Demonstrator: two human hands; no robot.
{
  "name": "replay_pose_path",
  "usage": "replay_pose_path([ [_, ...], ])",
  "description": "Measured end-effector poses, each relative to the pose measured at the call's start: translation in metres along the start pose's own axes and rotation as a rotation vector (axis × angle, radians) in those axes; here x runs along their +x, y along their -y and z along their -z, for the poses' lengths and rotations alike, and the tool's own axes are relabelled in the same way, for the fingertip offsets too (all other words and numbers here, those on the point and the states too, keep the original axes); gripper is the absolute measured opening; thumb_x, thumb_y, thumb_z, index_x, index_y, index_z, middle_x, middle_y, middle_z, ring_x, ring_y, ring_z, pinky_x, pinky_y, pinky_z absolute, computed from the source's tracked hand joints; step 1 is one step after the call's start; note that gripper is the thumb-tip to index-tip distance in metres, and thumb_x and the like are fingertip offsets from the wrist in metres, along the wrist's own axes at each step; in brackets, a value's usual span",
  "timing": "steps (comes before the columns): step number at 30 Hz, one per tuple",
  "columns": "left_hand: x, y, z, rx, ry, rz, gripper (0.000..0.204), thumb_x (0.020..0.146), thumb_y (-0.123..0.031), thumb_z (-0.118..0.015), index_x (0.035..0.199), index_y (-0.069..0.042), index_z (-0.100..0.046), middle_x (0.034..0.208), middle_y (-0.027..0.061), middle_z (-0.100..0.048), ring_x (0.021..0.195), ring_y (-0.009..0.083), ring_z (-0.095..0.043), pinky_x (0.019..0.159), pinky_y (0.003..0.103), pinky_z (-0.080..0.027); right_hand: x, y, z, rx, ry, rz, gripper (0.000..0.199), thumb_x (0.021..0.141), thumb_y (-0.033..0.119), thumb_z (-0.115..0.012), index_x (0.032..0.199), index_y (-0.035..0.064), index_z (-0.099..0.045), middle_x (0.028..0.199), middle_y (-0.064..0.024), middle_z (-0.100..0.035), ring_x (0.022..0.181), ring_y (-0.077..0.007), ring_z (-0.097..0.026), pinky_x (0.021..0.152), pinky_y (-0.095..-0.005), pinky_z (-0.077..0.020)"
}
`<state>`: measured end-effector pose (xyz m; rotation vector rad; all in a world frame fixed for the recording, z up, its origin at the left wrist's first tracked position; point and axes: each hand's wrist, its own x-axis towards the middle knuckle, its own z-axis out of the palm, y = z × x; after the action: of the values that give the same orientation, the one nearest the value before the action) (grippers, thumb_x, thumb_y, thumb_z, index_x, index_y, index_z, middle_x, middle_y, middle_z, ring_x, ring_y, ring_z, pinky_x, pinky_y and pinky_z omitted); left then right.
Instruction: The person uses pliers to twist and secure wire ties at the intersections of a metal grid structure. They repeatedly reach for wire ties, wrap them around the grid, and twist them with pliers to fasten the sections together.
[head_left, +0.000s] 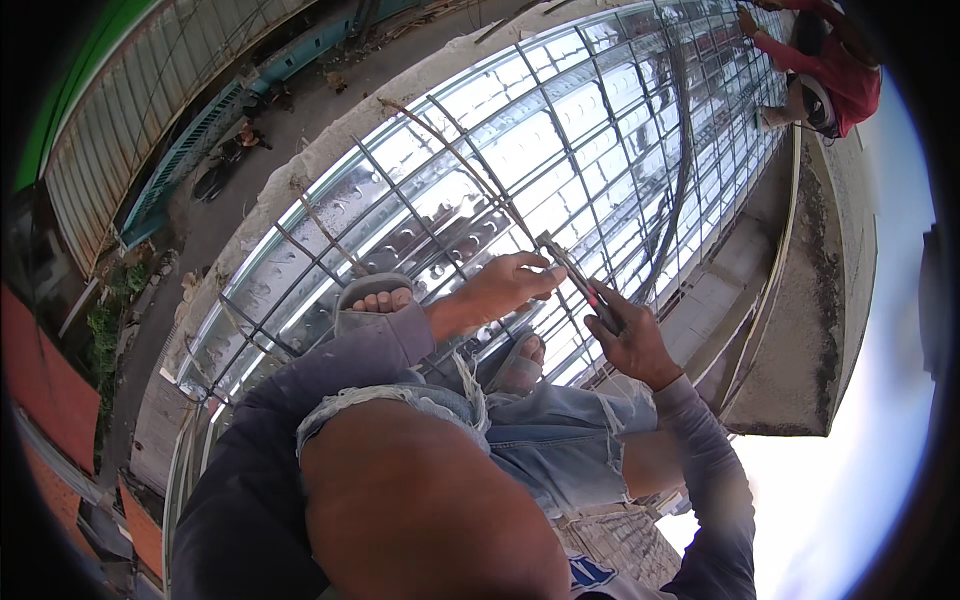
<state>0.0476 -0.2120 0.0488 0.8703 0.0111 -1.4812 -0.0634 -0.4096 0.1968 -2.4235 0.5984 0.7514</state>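
Note:
My right hand (632,338) is closed around the dark and red handles of a pair of pincers (572,272). Their metal head points up and left, at a crossing in the rebar grid (572,150). Beside that head is my left hand (508,284), its thumb and fingers drawn together; whatever they may hold is too small to make out. The dark bars run just over shiny ribbed metal decking (480,215). My sandalled feet, one in a grey sandal (372,300), stand on the mesh on either side of my left hand.
A co-worker in a red top (835,85) crouches on the mesh at the far right. Dark cable (684,150) lies across the bars. Rough concrete (300,150) borders the deck's left edge, with a street (290,130) far below. A concrete ledge (800,300) is at right.

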Motion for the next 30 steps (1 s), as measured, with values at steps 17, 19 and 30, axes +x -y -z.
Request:
replay_pose_path([
  [17, -0.029, 0.064, 0.049, -0.080, -0.225, 0.022, 0.034, 0.109, -0.031, -0.064, 0.126, -0.002, -0.065, 0.117, 0.0093, -0.072, 0.109, 0.0183, -0.072, 0.089, 0.035, -0.066, -0.007, 0.004, -0.121, 0.472, -0.259, -0.024, 0.023, 0.100, 0.019, -0.070, 0.102, -0.0026, -0.078, 0.125, -0.0184, -0.071, 0.116, -0.0331, -0.067, 0.101, -0.0426, -0.0508],
  [19, -0.030, 0.060, 0.041, -0.064, -0.206, 0.045, 0.036, 0.108, -0.031, -0.065, 0.128, -0.001, -0.065, 0.117, 0.0094, -0.071, 0.108, 0.0189, -0.073, 0.088, 0.034, -0.067, -0.007, 0.009, -0.139, 0.407, -0.252, 0.021, 0.019, 0.096, 0.014, -0.072, 0.105, -0.0012, -0.078, 0.122, -0.0183, -0.070, 0.115, -0.0363, -0.066, 0.100, -0.0440, -0.0506],
  [30, -0.032, 0.042, 0.024, -0.032, -0.171, 0.000, 0.037, 0.107, -0.026, -0.068, 0.132, 0.001, -0.065, 0.115, 0.0075, -0.074, 0.102, 0.0163, -0.074, 0.087, 0.027, -0.063, 0.007, 0.014, -0.150, 0.389, -0.402, 0.032, 0.011, 0.095, 0.009, -0.071, 0.098, 0.0008, -0.079, 0.112, -0.0141, -0.068, 0.089, -0.0362, -0.071, 0.079, -0.0432, -0.0553],
])
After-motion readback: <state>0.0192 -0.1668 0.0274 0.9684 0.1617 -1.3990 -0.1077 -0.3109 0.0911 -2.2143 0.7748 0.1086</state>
